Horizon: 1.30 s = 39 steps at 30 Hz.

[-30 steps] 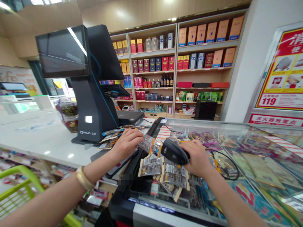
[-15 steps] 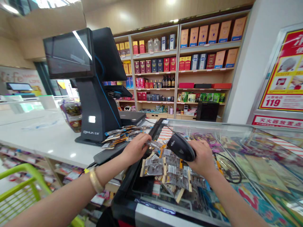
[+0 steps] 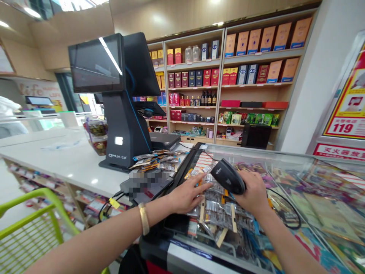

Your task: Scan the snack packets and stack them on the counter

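My right hand (image 3: pixel 253 192) grips a black handheld barcode scanner (image 3: pixel 228 177), its head pointing left above a heap of small clear snack packets (image 3: pixel 218 213) on the glass-topped case. My left hand (image 3: pixel 188 193), with a gold bracelet at the wrist, lies over the left side of that heap. Its fingers are spread and touch the packets, with nothing visibly gripped. A second pile of similar packets (image 3: pixel 159 160) rests on the white counter by the foot of the register.
A dark two-screen register (image 3: pixel 122 125) stands on the white counter (image 3: pixel 71 163), beside a plastic jar (image 3: pixel 97 133). A phone (image 3: pixel 154 190) lies at the counter's edge. The scanner's cable (image 3: pixel 298 215) loops at right. A green shopping basket (image 3: pixel 31 220) is at lower left. Boxed shelves (image 3: pixel 219 87) line the back.
My left hand has moved right from the counter's edge onto the heap, its fingers now spread. The scanner stays in my right hand. The view has turned slightly left.
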Each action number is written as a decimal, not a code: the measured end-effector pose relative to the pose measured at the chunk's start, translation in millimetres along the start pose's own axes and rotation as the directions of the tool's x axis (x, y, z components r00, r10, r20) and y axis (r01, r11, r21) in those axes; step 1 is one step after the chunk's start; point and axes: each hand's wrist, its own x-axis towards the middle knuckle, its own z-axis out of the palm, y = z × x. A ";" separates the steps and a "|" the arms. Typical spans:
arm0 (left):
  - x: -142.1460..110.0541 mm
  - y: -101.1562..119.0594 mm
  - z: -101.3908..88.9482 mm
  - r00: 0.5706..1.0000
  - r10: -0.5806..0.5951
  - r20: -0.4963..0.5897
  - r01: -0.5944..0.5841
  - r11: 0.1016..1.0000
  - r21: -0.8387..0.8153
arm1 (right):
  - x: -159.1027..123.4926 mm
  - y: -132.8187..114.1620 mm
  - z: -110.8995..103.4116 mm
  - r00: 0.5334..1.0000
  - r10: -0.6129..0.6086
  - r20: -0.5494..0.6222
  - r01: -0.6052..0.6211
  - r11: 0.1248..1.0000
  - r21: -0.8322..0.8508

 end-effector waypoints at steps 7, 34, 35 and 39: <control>-31.8 -16.0 -20.5 0.960 -0.195 -0.202 0.206 0.978 0.037 | -3.1 2.5 2.9 1.000 -0.001 -0.003 0.001 1.000 0.020; -89.8 -132.4 -118.3 0.311 -0.839 -0.447 0.920 0.384 -0.081 | -4.9 -0.5 5.7 0.999 -0.014 0.029 0.014 1.000 0.023; -88.9 -129.7 -118.0 0.327 -0.807 -0.492 0.894 0.434 -0.116 | -4.6 -0.9 5.5 0.999 -0.014 0.030 0.013 1.000 0.026; -80.1 -110.4 -114.9 0.386 -0.677 -0.627 0.746 0.629 -0.219 | -2.9 -3.4 4.6 1.000 -0.012 0.023 0.011 0.999 0.046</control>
